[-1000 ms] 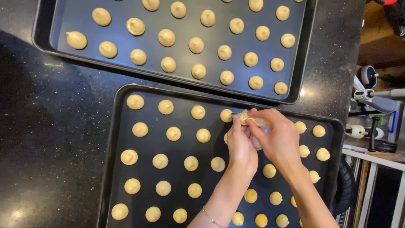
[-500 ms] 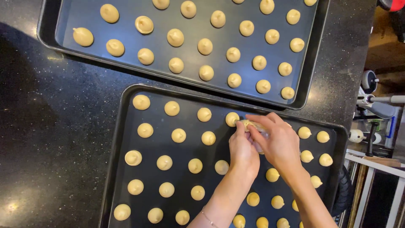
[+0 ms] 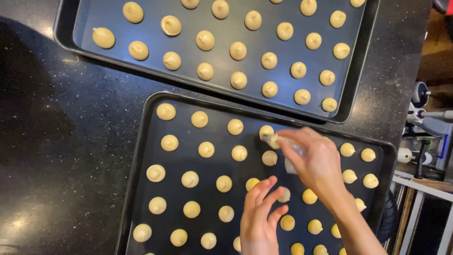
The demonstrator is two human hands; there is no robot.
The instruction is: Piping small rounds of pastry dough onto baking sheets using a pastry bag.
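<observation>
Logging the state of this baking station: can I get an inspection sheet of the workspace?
Surface: dark speckled counter, glossy.
Job's things: near tray and far tray, both dark, both carrying rows of pale dough mounds; a clear piping bag.
Clutter: nothing seen on the counter.
Hands: right hand grips the piping bag, tip at a mound; left hand open, fingers spread above the near tray.
Cables: nothing seen.
Surroundings: white shelf with small gear at the right edge.

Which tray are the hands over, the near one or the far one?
The near tray. Both the left hand and right hand are above its dough blobs; the far tray has no hands over it.
</observation>
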